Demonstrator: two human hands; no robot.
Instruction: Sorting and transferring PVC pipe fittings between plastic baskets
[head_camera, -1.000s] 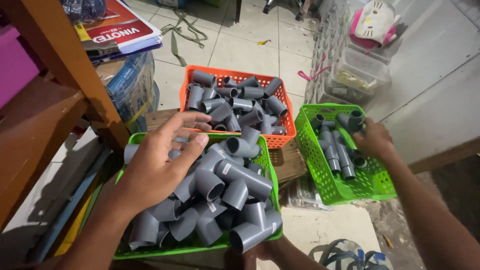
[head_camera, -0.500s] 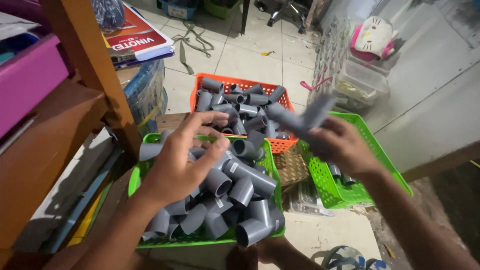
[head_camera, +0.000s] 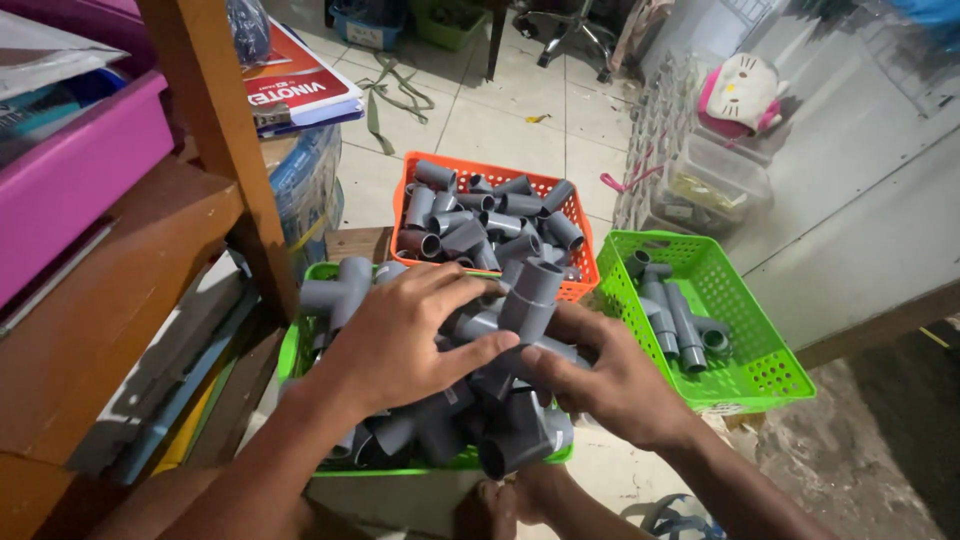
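Two hands on one grey pipe tee (head_camera: 528, 300), held just above the heaped near green basket (head_camera: 290, 355). Left hand (head_camera: 400, 335) and right hand (head_camera: 610, 385) both have fingers pinching its lower end. Orange basket (head_camera: 400, 215) sits behind, another green basket (head_camera: 760, 360) to the right. Grip looks shallow, so I reckon the tee could slip and tumble into the pile.
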